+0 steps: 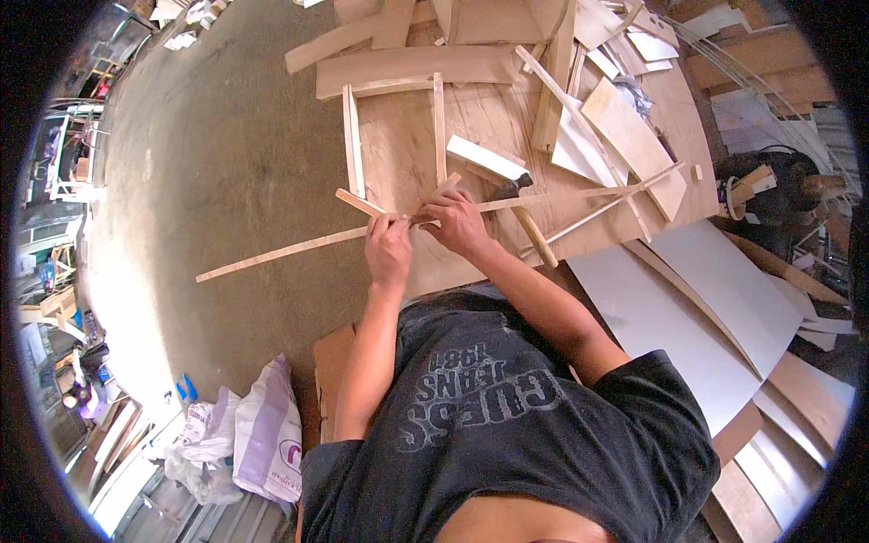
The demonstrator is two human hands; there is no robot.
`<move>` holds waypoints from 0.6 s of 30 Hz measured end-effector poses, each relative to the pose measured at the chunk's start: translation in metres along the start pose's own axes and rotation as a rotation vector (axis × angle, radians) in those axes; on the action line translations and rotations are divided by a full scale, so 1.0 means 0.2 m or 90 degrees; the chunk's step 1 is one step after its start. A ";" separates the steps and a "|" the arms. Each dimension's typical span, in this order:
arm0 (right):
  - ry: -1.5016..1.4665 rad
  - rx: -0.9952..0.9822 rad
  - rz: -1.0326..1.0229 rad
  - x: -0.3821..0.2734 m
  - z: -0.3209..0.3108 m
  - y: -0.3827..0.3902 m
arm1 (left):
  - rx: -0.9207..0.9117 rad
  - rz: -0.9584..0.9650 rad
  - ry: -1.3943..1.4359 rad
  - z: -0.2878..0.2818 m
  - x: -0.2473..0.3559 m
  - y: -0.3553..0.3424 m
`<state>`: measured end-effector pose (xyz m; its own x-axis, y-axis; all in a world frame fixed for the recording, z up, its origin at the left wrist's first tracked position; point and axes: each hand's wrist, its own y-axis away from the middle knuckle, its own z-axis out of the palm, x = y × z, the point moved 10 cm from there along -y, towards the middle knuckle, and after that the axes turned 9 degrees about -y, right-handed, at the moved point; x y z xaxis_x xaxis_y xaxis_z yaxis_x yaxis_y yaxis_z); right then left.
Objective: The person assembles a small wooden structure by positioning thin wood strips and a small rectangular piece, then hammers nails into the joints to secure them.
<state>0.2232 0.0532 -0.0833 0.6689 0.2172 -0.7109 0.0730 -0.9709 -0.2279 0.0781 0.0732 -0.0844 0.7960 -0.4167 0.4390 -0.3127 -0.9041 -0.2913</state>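
Note:
A long thin wooden strip (281, 252) runs across the front of the plywood work surface (480, 262), and my left hand (389, 244) pinches it near its middle. Just right of that, my right hand (453, 222) grips the same strip, with a short wooden piece under or in its fingers, partly hidden. Beyond my hands lies a rectangular frame of slats (354, 145). A hammer (534, 235) with a wooden handle and dark head rests to the right, below a white block (484, 158). Another short slat (355, 199) juts out left of my fingers.
Boards and offcuts (634, 145) cover the back and right of the surface, with curved wooden pieces (412, 68) behind. Large pale sheets (679, 317) lie at lower right. White and purple sacks (267, 430) stand at lower left by the concrete floor (208, 136); clutter lines the left edge.

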 end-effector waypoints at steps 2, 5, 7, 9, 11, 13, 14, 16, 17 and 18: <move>0.017 0.009 -0.033 -0.04 -0.08 0.03 | -0.025 -0.002 -0.009 0.00 0.00 -0.01; -0.083 0.153 0.054 0.05 -0.32 0.20 | -0.048 -0.003 -0.002 -0.01 0.02 -0.03; -0.113 0.184 0.155 0.23 -0.35 0.38 | -0.051 0.000 0.015 -0.02 0.03 -0.02; -0.135 0.224 0.246 0.37 -0.38 0.53 | -0.061 0.009 0.012 0.00 0.02 -0.04; -0.132 0.219 0.388 0.46 -0.35 0.67 | -0.050 0.034 0.021 0.00 0.01 -0.03; -0.049 0.191 0.377 0.51 -0.28 0.73 | -0.048 0.061 0.035 0.00 0.01 -0.05; 0.029 0.146 0.365 0.54 -0.21 0.79 | -0.054 0.062 0.041 0.00 0.01 -0.05; 0.049 0.104 0.425 0.57 -0.12 0.84 | -0.056 0.064 0.056 0.01 0.00 -0.05; 0.008 0.111 0.403 0.53 -0.11 0.82 | -0.070 0.056 0.059 0.03 -0.03 -0.04; -0.032 0.118 0.380 0.49 -0.09 0.79 | -0.083 0.048 0.062 0.04 -0.05 -0.03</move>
<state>0.3138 -0.0803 -0.1769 0.5184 -0.3482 -0.7810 -0.4345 -0.8939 0.1102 0.0762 0.0844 -0.0943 0.7152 -0.4854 0.5028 -0.4394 -0.8718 -0.2167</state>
